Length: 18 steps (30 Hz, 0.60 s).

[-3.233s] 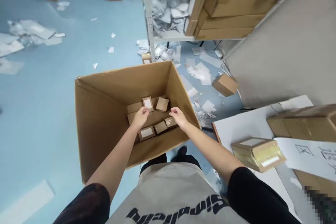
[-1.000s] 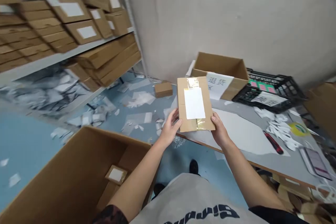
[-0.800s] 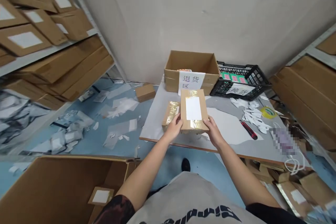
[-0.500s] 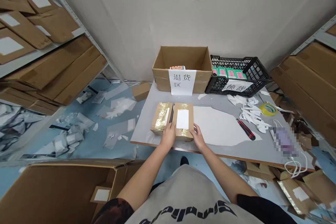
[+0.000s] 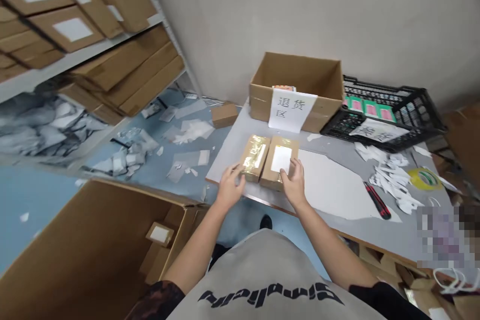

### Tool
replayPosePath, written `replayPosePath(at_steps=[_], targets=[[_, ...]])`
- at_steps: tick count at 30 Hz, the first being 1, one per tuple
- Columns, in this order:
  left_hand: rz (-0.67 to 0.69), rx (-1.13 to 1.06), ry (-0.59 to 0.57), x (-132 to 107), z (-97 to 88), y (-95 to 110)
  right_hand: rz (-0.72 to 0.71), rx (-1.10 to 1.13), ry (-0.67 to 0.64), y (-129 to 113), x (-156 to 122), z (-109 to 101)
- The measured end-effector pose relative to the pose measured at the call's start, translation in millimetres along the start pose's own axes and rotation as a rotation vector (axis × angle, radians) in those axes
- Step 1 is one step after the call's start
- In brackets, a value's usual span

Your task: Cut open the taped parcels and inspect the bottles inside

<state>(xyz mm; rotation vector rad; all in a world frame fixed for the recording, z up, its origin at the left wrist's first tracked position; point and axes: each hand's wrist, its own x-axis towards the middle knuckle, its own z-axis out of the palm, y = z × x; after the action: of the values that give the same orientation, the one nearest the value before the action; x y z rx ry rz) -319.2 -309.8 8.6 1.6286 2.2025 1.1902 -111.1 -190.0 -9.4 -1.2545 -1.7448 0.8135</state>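
Observation:
Two taped cardboard boxes lie side by side near the table's front edge, a left box [image 5: 252,160] with shiny tape and a white label strip, and a right box [image 5: 272,172] with a larger white label. My left hand [image 5: 230,186] is beside the near left corner of the left box, fingers slightly bent and apart. At the right side of the right box is my right hand [image 5: 294,184], its thumb and fingers parted around the near right corner. Whether either hand touches cardboard is hard to tell.
Behind stand an open carton [image 5: 258,102] with a paper sign and a black crate [image 5: 403,145] holding green-and-pink packs. To the right lie a utility knife [image 5: 378,201], tape roll [image 5: 424,179] and paper scraps [image 5: 393,180]. A big carton [image 5: 93,245] stands lower left.
The view has turned left. My left hand has moved from between the boxes to the left box's outer side. The boxes now lie nearly together, and my right hand's grip has loosened.

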Motion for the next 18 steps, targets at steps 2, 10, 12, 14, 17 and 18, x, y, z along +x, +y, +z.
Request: replayPosePath(at_steps=[2, 10, 12, 14, 17, 18], targets=[[-0.133, -0.045, 0.160, -14.2, -50.2, -28.6, -0.122, 0.085, -0.133, -46.2, 0.5, 24.6], [-0.676, -0.148, 0.869, -180.4, -266.7, -163.5, -0.072, 0.539, -1.032, -214.4, -98.3, 226.4], [-0.788, -0.149, 0.963, -238.5, -300.4, -190.8, -0.007, 0.519, -1.209, -244.3, -140.8, 279.2], [-0.888, -0.146, 1.015, -290.6, -322.3, -215.0, 0.018, 0.468, -1.349, -266.8, -183.0, 329.1], [-0.997, -0.169, 1.041, -345.4, -336.7, -249.2, 0.009, 0.357, -1.510, -282.3, -239.6, 398.8], [-1.020, -0.191, 1.042, -356.5, -337.3, -261.2, 0.009, 0.307, -1.546, -281.9, -255.7, 420.5]])
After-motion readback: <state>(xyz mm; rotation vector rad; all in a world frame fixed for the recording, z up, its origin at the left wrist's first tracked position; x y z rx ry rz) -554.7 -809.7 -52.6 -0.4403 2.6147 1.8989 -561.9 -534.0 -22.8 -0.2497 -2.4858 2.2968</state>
